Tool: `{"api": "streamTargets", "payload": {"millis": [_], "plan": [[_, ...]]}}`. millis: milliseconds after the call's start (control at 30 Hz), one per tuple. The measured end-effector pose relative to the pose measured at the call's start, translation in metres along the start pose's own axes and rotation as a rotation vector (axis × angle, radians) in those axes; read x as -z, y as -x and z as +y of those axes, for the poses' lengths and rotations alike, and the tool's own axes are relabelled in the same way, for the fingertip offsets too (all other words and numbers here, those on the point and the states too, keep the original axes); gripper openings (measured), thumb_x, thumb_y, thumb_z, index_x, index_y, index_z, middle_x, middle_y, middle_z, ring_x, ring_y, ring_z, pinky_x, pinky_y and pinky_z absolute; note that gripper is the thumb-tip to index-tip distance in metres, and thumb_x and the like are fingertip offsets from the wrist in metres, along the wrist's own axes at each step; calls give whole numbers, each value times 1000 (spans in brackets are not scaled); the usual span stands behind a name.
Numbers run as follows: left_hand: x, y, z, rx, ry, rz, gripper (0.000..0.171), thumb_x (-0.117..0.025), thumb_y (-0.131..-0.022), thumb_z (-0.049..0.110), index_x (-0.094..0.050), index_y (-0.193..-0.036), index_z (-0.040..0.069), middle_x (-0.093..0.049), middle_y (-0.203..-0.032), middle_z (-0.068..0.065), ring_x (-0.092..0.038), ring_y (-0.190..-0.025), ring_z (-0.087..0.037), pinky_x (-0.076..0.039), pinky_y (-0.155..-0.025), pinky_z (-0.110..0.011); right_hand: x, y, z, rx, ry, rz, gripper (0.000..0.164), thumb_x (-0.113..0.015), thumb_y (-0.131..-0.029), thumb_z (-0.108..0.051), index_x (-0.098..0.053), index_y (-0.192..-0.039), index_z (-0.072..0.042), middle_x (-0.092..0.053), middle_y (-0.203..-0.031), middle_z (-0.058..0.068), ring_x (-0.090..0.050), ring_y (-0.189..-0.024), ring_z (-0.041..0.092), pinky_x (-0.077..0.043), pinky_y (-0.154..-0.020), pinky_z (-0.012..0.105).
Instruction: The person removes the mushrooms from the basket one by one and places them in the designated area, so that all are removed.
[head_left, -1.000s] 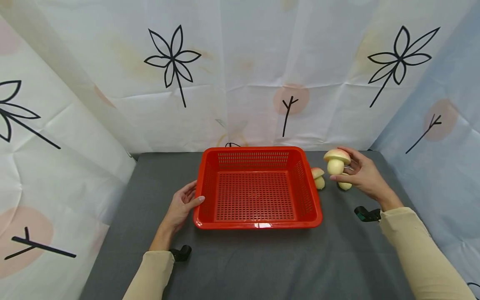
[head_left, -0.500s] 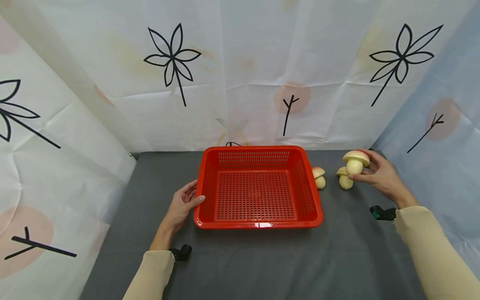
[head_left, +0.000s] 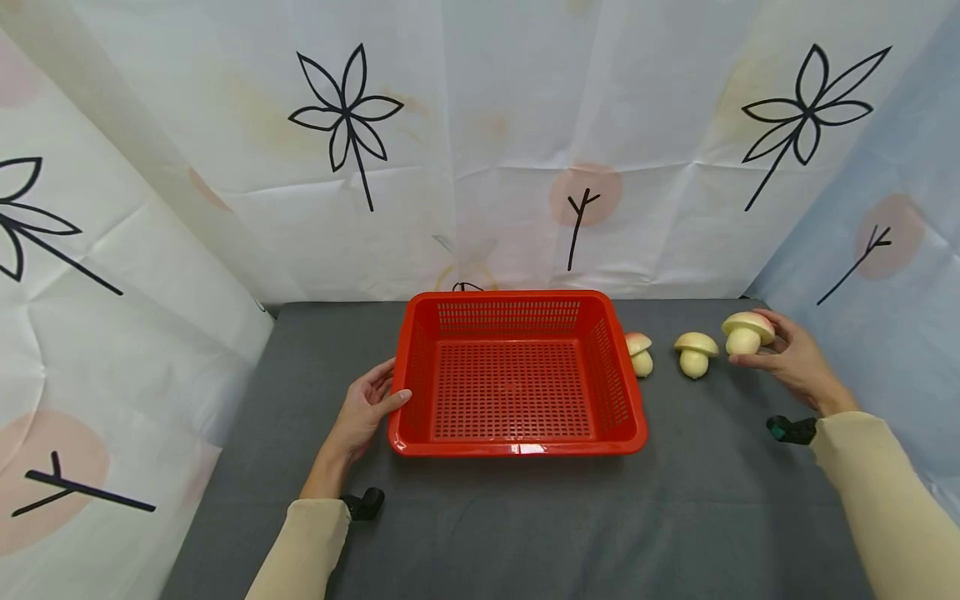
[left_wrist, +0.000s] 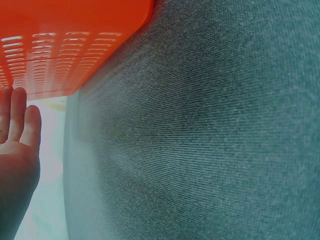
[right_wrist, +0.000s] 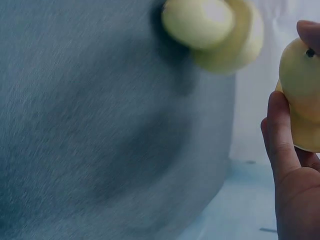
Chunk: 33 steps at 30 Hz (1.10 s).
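A red plastic basket (head_left: 517, 447) with slotted walls sits on the grey cloth. My left hand (head_left: 363, 417) holds its left side, thumb over the rim and fingers along the outer wall; the left wrist view shows those fingers (left_wrist: 19, 112) fairly straight beside the slots. At the far right, my right hand (head_left: 798, 362) grips a toy mushroom (head_left: 744, 340) with a pale stem and pinkish cap, held upright just above the cloth. A second toy mushroom (head_left: 694, 364) stands to its left. Another toy mushroom (head_left: 640, 364) is partly hidden by the basket's right edge.
The grey cloth-covered table (head_left: 525, 533) ends at a white patterned curtain (head_left: 510, 167) behind. A bluish curtain side (head_left: 885, 333) rises close to my right hand. A thin black wire loop (head_left: 467, 287) shows behind the basket.
My right hand has moved right with its mushroom, past the second mushroom, and slightly lower. The standing mushroom it partly covered is now in full view. My left hand and the basket stay put.
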<state>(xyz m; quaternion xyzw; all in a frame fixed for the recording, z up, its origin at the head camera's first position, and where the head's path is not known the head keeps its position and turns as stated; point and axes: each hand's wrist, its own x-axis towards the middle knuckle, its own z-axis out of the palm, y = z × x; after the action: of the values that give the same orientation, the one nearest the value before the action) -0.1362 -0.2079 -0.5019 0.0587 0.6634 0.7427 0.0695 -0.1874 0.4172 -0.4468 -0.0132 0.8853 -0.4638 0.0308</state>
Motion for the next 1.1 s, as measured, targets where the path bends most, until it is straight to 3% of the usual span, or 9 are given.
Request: {"api": "streamTargets", "payload": {"millis": [167,267,367,467,600,767,1100], "plan": [[0,0,0,-8,9,-8,65,-64,-95,-5,-33,-153,-8,-41,-149,-31,-54,-125,-22,-50,-99,-23,3,-1,13,-43,81,4,94,-78,-91,-13,-14,-158,8,-29,-145,29,-40,-98,-10,-44,-69,10],[0,0,0,-14,9,-13,65,-63,-95,-5,-32,-152,-8,-41,-149,-32,-55,-125,-22,-50,-99,-24,4,-3,21,-59,107,5,94,-78,-91,-12,-15,-157,11,-26,-147,37,-41,-95,-5,-44,-67,12],[0,0,-1,-13,5,-9,65,-64,-95,-4,-33,-153,-7,-41,-149,-31,-55,-124,-21,-50,-99,-24,3,-5,28,-77,142,9,93,-78,-90,-11,-16,-155,12,-28,-145,40,-46,-96,7,-44,-65,13],[0,0,-1,-7,5,-6,65,-64,-95,-4,-33,-153,-6,-42,-149,-30,-55,-125,-20,-50,-99,-25,1,-6,32,-95,165,6,91,-77,-90,-10,-17,-154,14,-28,-143,41,-49,-102,30,-44,-67,17],[0,0,0,-5,9,-8,66,-64,-95,-3,-33,-153,-5,-43,-149,-28,-55,-125,-20,-50,-100,-25,-1,-7,36,-116,169,-5,92,-77,-88,-6,-15,-152,17,-26,-142,45,-41,-115,53,-46,-78,38],[0,0,0,-12,14,-16,67,-65,-95,-3,-32,-154,-5,-41,-151,-29,-55,-125,-18,-50,-100,-25,-2,-12,43,-123,220,-21,94,-78,-84,-1,-15,-150,20,-27,-140,48,-37,-119,59,-41,-86,59],[0,0,1,-5,17,-13,67,-65,-95,-2,-33,-154,-4,-43,-149,-28,-57,-124,-19,-51,-99,-27,-3,-19,58,-89,316,-17,95,-79,-79,-2,-17,-147,21,-32,-134,48,-40,-114,60,-38,-87,66]]}}
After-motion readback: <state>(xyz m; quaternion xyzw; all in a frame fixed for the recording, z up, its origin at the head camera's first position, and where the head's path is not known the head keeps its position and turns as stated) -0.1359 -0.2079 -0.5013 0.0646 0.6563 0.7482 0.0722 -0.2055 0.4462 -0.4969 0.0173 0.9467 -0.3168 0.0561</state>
